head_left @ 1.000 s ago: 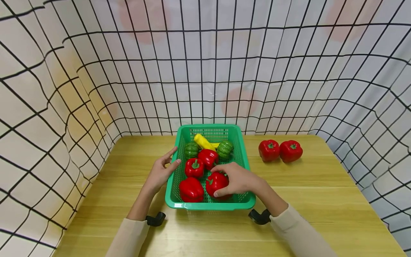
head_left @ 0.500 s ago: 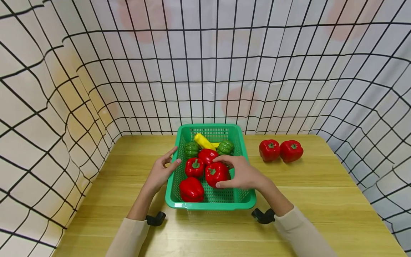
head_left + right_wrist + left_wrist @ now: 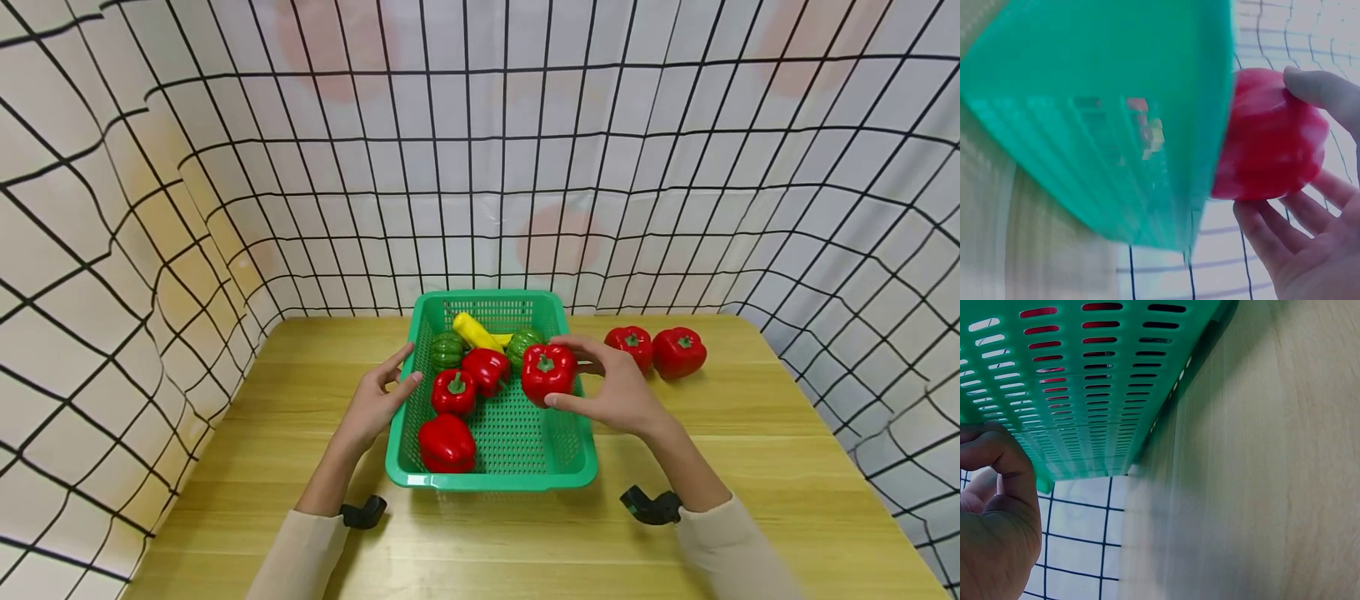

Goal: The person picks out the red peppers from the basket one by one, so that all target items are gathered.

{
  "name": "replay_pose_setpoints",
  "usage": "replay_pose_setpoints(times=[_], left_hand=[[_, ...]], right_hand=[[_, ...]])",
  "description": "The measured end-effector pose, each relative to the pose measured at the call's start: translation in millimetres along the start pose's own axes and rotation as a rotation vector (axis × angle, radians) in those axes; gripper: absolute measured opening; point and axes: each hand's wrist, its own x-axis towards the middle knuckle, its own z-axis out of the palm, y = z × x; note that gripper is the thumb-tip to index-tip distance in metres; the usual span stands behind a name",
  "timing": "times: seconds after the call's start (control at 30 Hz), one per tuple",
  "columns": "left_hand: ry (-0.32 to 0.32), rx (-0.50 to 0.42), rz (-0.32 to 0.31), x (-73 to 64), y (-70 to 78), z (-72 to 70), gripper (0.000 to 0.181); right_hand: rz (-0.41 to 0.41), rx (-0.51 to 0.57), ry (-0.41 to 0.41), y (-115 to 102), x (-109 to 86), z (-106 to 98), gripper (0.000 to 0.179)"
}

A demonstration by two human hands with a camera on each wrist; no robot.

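Observation:
A red bell pepper [image 3: 549, 374] is up at the right side of the green basket [image 3: 495, 482], gripped between the thumb and fingers of my right hand [image 3: 618, 390]. In the right wrist view, that pepper [image 3: 1272, 134] shows just above the rim, thumb on one side and fingers on the other. My left hand [image 3: 377, 406] holds the basket's left rim. Bent fingers of the left hand [image 3: 997, 487] show against the basket wall [image 3: 1085, 381] in the left wrist view. Inside the basket lie a large red pepper [image 3: 447, 443] and smaller ones [image 3: 453, 392] [image 3: 486, 372].
Also in the basket are two ribbed green vegetables [image 3: 447, 351] [image 3: 522, 343] and a yellow vegetable [image 3: 477, 332]. Two red bell peppers [image 3: 633, 343] [image 3: 678, 352] sit side by side at the table's back right. A black-gridded white curtain [image 3: 510, 167] surrounds the wooden table [image 3: 480, 550].
My right hand has lifted the red pepper from the basket's front right and carried it right and up to the right rim. The left hand and basket have stayed put.

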Motion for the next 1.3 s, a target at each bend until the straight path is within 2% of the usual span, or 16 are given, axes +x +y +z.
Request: replay_pose_setpoints(times=[0.2,0.23,0.53,0.97,1.3], left_hand=[[-0.002,-0.014,-0.006,0.7,-0.5,-0.2,0.064],[-0.003,-0.01,-0.008,-1.1,3.4,0.0,0.064],[0.002,-0.006,-0.015,1.2,-2.2,-1.4,0.064],[0.001,-0.005,-0.015,-0.6,-1.2,-0.8,0.064],[-0.007,-0.03,-0.025,0.4,0.0,0.6,0.064]], right_hand=[[0.033,-0.003,0.11,15,-12.9,-26,0.071],[0.039,0.0,0.124,17,-15.0,-30,0.072],[0.084,-0.009,0.205,48,-31.3,-53,0.071],[0.199,-0.057,0.202,91,-49.1,-65,0.071],[0.257,-0.058,0.149,114,-61.6,-66,0.073]])
